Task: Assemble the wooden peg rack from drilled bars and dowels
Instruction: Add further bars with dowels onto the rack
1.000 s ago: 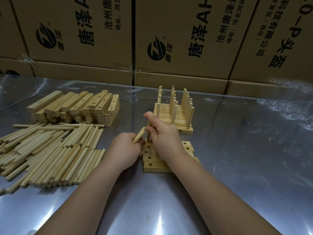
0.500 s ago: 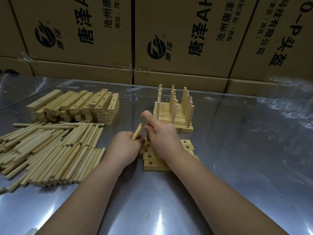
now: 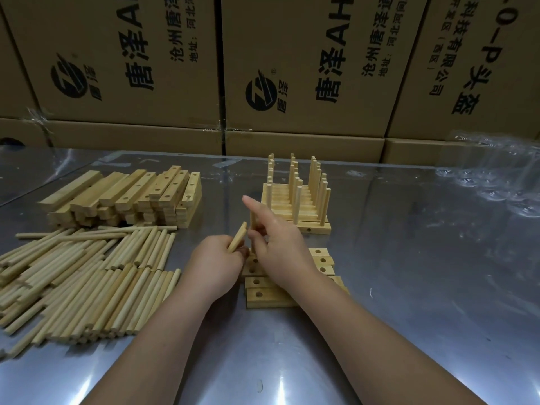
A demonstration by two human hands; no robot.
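Several drilled bars (image 3: 264,296) lie side by side on the metal table in front of me. My right hand (image 3: 280,247) pinches an upright dowel (image 3: 253,222) standing at the left end of those bars, index finger stretched out. My left hand (image 3: 214,266) grips a bundle of spare dowels (image 3: 238,236), tilted up to the right, just left of the bars. A finished peg rack (image 3: 298,197) with three rows of upright dowels stands behind my hands.
A loose heap of dowels (image 3: 79,276) covers the table at left. Behind it is a stack of drilled bars (image 3: 131,197). Cardboard boxes (image 3: 292,68) wall off the back. Crumpled clear plastic (image 3: 496,176) lies at the far right.
My right hand has kept hold of the upright dowel and its index finger has straightened. My left hand with the spare dowels has hardly shifted.
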